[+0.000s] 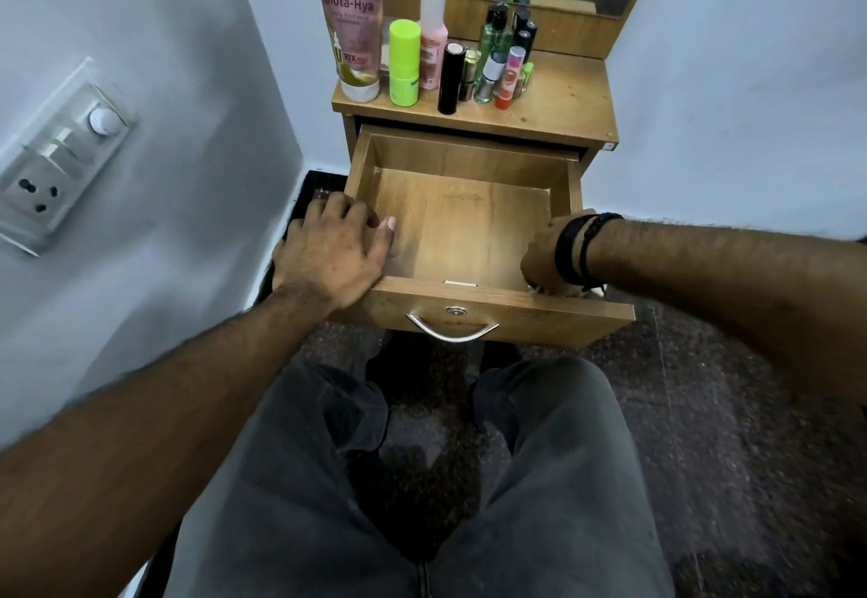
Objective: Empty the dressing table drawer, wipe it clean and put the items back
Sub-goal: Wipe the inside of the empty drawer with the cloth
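wiping the emptied drawer, near-right inside corner in hand.

pulled fully out from under the dressing table top, bare inside. left hand laid flat over the drawer's left wall, fingers spread and relaxed, thumb tip inside, bracing. right hand dipped into the drawer's near-right corner, fingers curled down round something pale, likely a wiping cloth, mostly hidden behind the wrist with its black bands. removed items parked above the drawer on the top: vaseline lotion tube, lime green bottle, pink bottle, black tube, cluster of small bottles. judged mid-wipe; next calls for sweeping the cloth across the drawer floor and walls, then returning the items from the top.
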